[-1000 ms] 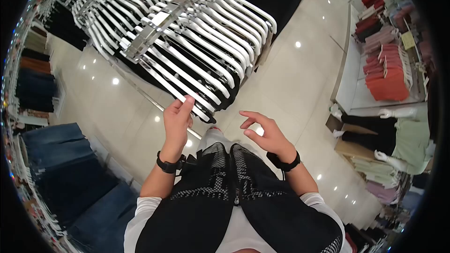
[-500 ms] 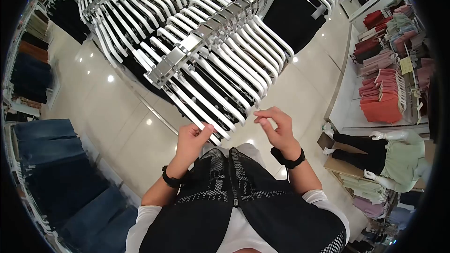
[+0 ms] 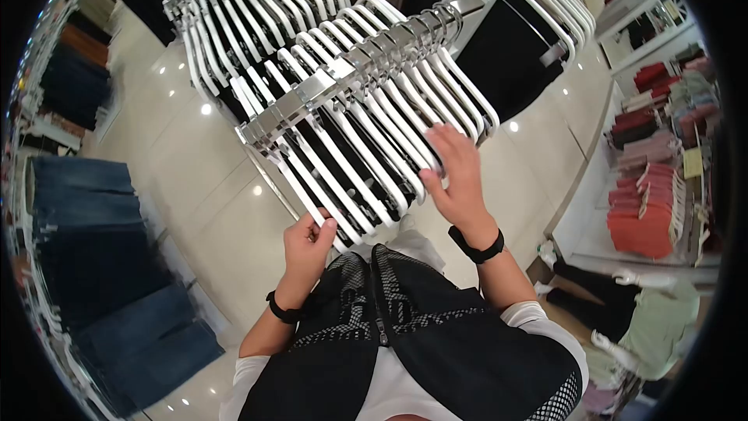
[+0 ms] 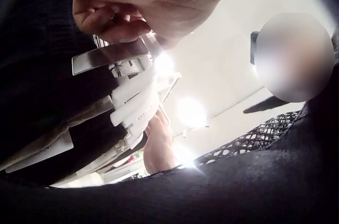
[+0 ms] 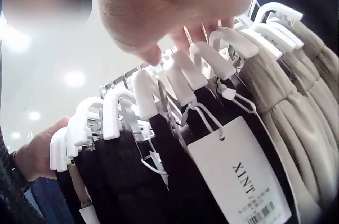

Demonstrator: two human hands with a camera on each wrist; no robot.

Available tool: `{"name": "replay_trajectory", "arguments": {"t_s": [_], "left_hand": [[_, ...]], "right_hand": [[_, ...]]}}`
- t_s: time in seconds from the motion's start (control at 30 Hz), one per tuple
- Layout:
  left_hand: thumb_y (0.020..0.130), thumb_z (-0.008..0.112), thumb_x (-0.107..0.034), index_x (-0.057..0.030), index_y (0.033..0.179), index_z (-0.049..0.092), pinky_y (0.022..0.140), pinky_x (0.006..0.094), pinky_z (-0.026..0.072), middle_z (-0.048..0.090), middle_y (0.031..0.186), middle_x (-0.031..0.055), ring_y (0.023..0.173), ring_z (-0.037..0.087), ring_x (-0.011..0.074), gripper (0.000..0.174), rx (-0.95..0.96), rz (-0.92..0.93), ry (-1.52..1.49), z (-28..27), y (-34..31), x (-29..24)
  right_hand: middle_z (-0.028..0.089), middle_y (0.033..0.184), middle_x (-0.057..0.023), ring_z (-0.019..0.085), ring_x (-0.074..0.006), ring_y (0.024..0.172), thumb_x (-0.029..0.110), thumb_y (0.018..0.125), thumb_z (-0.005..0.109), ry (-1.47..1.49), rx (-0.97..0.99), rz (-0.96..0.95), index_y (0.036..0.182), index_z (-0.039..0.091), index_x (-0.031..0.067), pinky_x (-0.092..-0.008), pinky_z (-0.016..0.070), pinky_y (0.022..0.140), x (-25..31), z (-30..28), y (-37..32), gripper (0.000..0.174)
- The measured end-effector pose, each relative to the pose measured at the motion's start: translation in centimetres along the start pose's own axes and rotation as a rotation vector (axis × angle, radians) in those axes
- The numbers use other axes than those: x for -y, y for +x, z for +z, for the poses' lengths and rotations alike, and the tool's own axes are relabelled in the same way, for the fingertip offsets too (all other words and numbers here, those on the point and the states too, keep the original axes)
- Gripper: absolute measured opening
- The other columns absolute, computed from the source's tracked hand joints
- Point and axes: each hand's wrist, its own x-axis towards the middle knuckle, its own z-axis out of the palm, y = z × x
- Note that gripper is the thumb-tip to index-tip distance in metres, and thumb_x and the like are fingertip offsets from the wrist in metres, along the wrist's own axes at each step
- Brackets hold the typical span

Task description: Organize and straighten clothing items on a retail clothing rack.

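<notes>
White hangers (image 3: pixel 354 156) hang in a row from a chrome rail (image 3: pixel 327 78), carrying dark trousers. My left hand (image 3: pixel 306 253) pinches the end of the nearest hanger (image 3: pixel 304 183) between thumb and curled fingers. In the left wrist view those fingers curl at a hanger's end (image 4: pixel 108 57). Farther along the row, my right hand (image 3: pixel 461 175) lies over the hanger ends with its fingers extended and thumb apart. Seen from the right wrist, it reaches over the hanger tips (image 5: pixel 180 78), above black garments (image 5: pixel 122 171) and a white price tag (image 5: pixel 238 174).
A second row of white hangers (image 3: pixel 241 15) stands to the left. Beige trousers (image 5: pixel 286 107) hang beside the black ones. Folded jeans (image 3: pixel 148 335) lie at the left. A mannequin (image 3: pixel 654 320) and red clothes (image 3: pixel 640 222) are at the right.
My right hand has moved forward from beside the row onto the hanger ends. The left hand stays at the nearest hanger. The rack sits nearer the middle of the head view.
</notes>
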Motion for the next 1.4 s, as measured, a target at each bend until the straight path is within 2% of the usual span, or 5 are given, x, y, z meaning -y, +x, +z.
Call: {"name": "replay_trajectory", "arguments": {"t_s": [0.3, 0.43, 0.47, 0.6, 1.4], "left_hand": [[0.097, 0.065, -0.01, 0.0026, 0.138, 0.053, 0.078, 0.0275, 0.0468, 0.056, 0.103, 0.0051, 0.085, 0.053, 0.0115, 0.044, -0.585, 0.191, 0.23, 5.2, -3.0, -2.6], [0.094, 0.066, -0.012, 0.0015, 0.147, 0.049, 0.108, 0.0445, 0.0424, 0.056, 0.138, 0.0219, 0.124, 0.056, 0.0337, 0.057, -0.686, 0.413, 0.739, 8.0, -4.1, -3.3], [0.093, 0.067, -0.013, -0.0011, 0.149, 0.051, 0.118, 0.0514, 0.0333, 0.05, 0.153, 0.0235, 0.142, 0.043, 0.0439, 0.06, -0.648, 0.377, 0.751, 8.6, -4.6, -3.6], [0.094, 0.066, -0.015, -0.0049, 0.149, 0.054, 0.119, 0.0541, 0.0335, 0.051, 0.157, 0.0137, 0.149, 0.034, 0.048, 0.057, -0.587, 0.35, 0.959, 11.1, -4.4, -3.6], [0.082, 0.073, -0.004, -0.0091, 0.153, 0.049, 0.117, 0.0522, 0.0375, 0.048, 0.158, 0.013, 0.145, 0.041, 0.0454, 0.075, -0.684, 0.253, 1.026, 12.9, -4.4, -4.0]], "right_hand": [[0.053, 0.149, -0.0222, 0.049, -0.0403, 0.137, 0.017, 0.091, 0.068, 0.005, -0.147, -0.115, 0.138, 0.061, 0.0016, -0.0497, 0.0362, 0.113, -6.8, -2.8, 0.9, 0.051], [0.051, 0.15, -0.0256, 0.048, -0.0435, 0.138, 0.018, 0.097, 0.062, 0.094, -0.093, -0.045, 0.15, 0.047, -0.0017, -0.0516, 0.0352, 0.114, -11.6, -4.2, 1.8, 0.057], [0.05, 0.15, -0.026, 0.049, -0.0438, 0.137, 0.018, 0.099, 0.061, 0.165, -0.018, -0.038, 0.152, 0.045, -0.0018, -0.0511, 0.0361, 0.114, -12.9, -3.9, 1.9, 0.059], [0.05, 0.149, -0.0271, 0.053, -0.0429, 0.133, 0.018, 0.104, 0.056, 0.357, 0.149, -0.012, 0.158, 0.034, -0.0017, -0.0471, 0.0415, 0.111, -13.9, -4.0, 1.8, 0.061], [0.05, 0.145, -0.0278, 0.055, -0.0431, 0.128, 0.007, 0.105, 0.052, 0.429, 0.225, -0.146, 0.158, 0.031, -0.003, -0.0458, 0.0445, 0.108, -15.9, -4.0, 2.5, 0.058]]}}
